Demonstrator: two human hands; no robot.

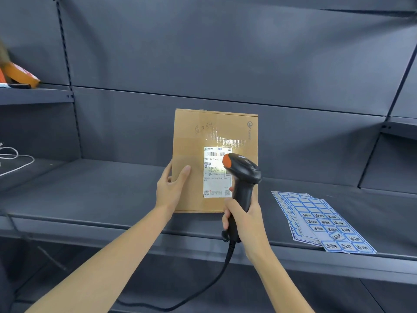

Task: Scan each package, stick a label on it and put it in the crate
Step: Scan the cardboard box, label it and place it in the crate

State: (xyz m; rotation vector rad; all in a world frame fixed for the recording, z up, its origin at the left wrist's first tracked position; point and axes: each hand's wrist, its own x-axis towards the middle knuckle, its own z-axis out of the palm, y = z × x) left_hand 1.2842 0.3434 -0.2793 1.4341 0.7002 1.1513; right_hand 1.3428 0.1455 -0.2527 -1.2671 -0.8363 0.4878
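A flat brown cardboard package [196, 152] stands upright on its lower edge on the dark grey metal shelf, its broad face turned to the camera, with handwriting near the top and a white printed shipping label [215, 175] lit brightly on its right half. A black handheld barcode scanner with an orange tip [242, 177] points at that label. Blue-and-white sticker label sheets [320, 220] lie flat, fanned, to the right.

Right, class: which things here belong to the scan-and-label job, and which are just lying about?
Part of the job:
cardboard package, held upright by the left hand
barcode scanner, gripped by the right hand
blue label sheets

Lying about:
white cable
orange packet
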